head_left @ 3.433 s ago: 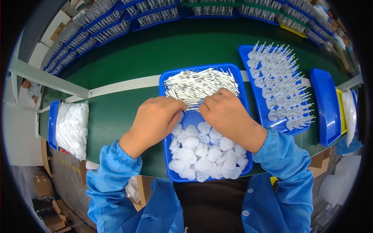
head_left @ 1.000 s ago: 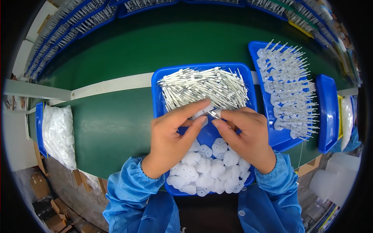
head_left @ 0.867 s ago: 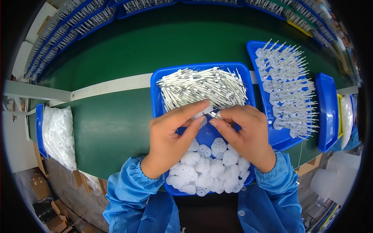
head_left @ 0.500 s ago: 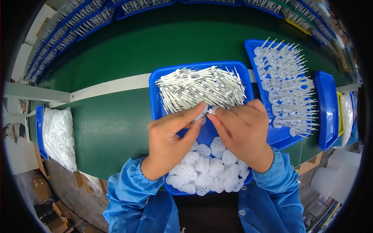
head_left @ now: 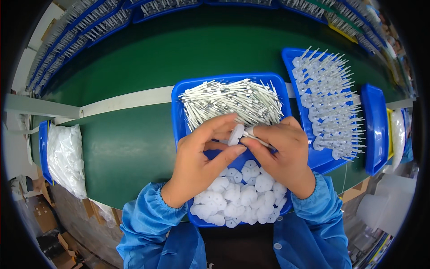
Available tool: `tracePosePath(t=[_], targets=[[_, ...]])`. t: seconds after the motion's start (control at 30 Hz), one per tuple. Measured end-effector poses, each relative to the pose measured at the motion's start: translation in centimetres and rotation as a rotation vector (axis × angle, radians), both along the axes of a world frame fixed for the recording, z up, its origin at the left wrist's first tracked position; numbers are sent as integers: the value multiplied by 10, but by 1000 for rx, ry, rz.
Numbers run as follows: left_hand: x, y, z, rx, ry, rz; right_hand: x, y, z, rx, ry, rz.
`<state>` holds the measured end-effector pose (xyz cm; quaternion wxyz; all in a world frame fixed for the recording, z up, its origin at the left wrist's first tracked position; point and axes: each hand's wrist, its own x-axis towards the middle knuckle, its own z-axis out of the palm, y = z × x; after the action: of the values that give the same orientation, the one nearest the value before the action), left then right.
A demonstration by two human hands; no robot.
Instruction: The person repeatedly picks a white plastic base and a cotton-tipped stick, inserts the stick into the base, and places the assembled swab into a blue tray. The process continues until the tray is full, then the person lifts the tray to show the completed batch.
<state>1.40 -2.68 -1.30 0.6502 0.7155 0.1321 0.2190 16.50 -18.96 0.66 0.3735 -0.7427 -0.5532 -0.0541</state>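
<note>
Above the middle of a blue tray (head_left: 176, 117), my right hand (head_left: 286, 150) pinches a thin white stick (head_left: 259, 140) between thumb and fingers. A translucent white plastic disc (head_left: 236, 135) sits at the stick's left end, standing on edge. My left hand (head_left: 197, 150) curves around the disc with forefinger and thumb spread apart; its thumb tip lies just below the disc, by my right fingers. Behind my hands, the tray holds a heap of similar white sticks (head_left: 233, 101) with dark tips. Loose white rounded plastic pieces (head_left: 242, 195) fill its near part.
At the right, a blue tray (head_left: 322, 167) carries rows of discs with upright sticks (head_left: 333, 101), beside another blue tray (head_left: 375, 130). A clear bag of white pieces (head_left: 66, 159) lies at the left. More loaded blue trays (head_left: 168, 8) line the green table's (head_left: 130, 148) far edge.
My left forefinger and thumb have spread apart, showing the disc between them. The stick in my right hand now slants down to the right, more of it in sight.
</note>
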Motion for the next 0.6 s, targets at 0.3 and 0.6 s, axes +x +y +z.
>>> tracePosePath(t=[0.3,0.6], targets=[[3,3,11,485,-138,40,1,-4,-11,117,689,179],[3,4,11,480,-151,-40,-2,-7,-10,95,1102,146]])
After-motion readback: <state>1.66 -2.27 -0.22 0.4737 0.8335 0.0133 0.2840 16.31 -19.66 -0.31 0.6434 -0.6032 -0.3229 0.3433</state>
